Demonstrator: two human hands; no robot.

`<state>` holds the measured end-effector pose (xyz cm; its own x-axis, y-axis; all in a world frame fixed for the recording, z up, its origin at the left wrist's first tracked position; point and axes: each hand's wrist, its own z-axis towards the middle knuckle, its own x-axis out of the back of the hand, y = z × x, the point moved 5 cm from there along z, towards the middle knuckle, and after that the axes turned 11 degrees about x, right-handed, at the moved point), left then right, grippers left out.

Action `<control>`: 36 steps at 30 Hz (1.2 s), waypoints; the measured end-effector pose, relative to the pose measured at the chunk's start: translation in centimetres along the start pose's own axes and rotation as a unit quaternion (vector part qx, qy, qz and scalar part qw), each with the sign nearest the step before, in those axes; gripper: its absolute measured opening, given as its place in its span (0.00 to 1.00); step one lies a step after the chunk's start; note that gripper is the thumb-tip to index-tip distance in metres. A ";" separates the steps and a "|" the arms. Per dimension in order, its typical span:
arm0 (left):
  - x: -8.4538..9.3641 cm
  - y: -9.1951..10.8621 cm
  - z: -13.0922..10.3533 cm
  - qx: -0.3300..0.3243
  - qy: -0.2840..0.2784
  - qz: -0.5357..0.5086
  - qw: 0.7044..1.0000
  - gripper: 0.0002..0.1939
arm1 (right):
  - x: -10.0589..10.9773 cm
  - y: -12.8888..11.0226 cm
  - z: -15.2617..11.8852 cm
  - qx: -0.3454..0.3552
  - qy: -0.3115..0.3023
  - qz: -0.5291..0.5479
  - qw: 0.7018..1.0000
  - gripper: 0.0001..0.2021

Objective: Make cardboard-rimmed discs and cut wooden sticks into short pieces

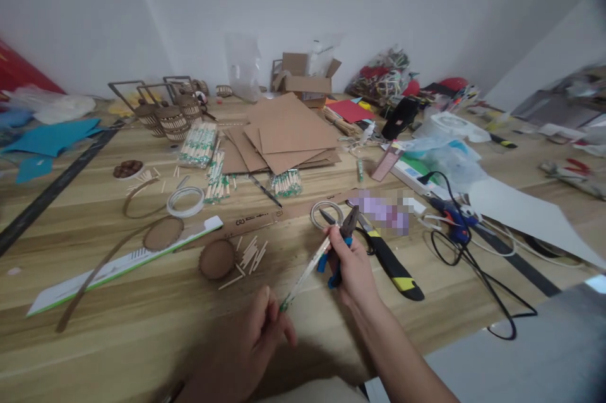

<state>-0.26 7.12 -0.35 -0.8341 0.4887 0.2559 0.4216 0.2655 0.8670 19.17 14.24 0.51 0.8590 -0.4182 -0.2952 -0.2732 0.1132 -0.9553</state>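
Note:
My right hand [353, 267] holds blue-handled pliers [349, 223], their dark jaws pointing up and away. Its thumb and fingers also pinch the upper end of a slim stick in a clear wrapper [305, 273]. The wrapper's green lower end lies at the fingertips of my left hand [267, 327], whose thumb and forefinger are closed on it. Short cut sticks [250, 254] lie on the table just beyond my left hand, beside a round brown cardboard piece with a raised rim [216, 259].
A yellow-black cutter [395, 267] lies right of the pliers. Farther back are cardboard sheets [293, 131], bundles of wrapped sticks [199, 143], a tape roll [185, 201] and small barrel-shaped models [171, 122]. On the right, a blue glue gun [457, 223] trails a black cable.

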 end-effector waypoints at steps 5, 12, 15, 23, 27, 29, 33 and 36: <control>0.0 0.1 -0.8 0.010 0.031 0.021 0.999 0.17 | 0.6 -0.5 0.3 0.044 0.009 -0.031 0.998 0.25; 0.2 1.4 -0.4 -0.050 0.143 0.108 0.982 0.14 | -2.2 1.2 -4.0 -0.010 -0.045 -0.066 0.997 0.26; 0.2 1.1 0.3 -0.048 0.200 0.112 0.972 0.14 | -3.8 1.7 -6.0 -0.014 -0.128 -0.084 0.988 0.26; 2.7 1.8 1.4 -0.025 0.229 -0.059 0.971 0.20 | -3.9 -1.1 -4.0 0.046 -0.355 -0.202 0.912 0.23; 4.2 1.8 2.7 0.007 0.270 -0.209 0.940 0.26 | -4.6 -1.6 -5.4 0.051 -0.447 -0.234 0.862 0.16; 4.0 1.9 3.3 0.007 0.253 -0.247 0.935 0.29 | -4.9 -1.3 -6.0 0.049 -0.450 -0.243 0.858 0.13; 3.6 2.1 3.7 0.012 0.236 -0.289 0.928 0.30 | -4.9 -0.9 -6.5 0.058 -0.438 -0.284 0.851 0.12; 4.1 2.1 3.4 -0.005 0.276 -0.261 0.925 0.27 | -4.7 -1.1 -6.6 0.070 -0.439 -0.293 0.847 0.12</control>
<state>-1.61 12.49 1.12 -0.9787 -0.2040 -0.0225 -0.0916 0.3362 0.9373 12.61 10.15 3.06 0.8372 0.3841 0.3893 0.3115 0.2501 -0.9167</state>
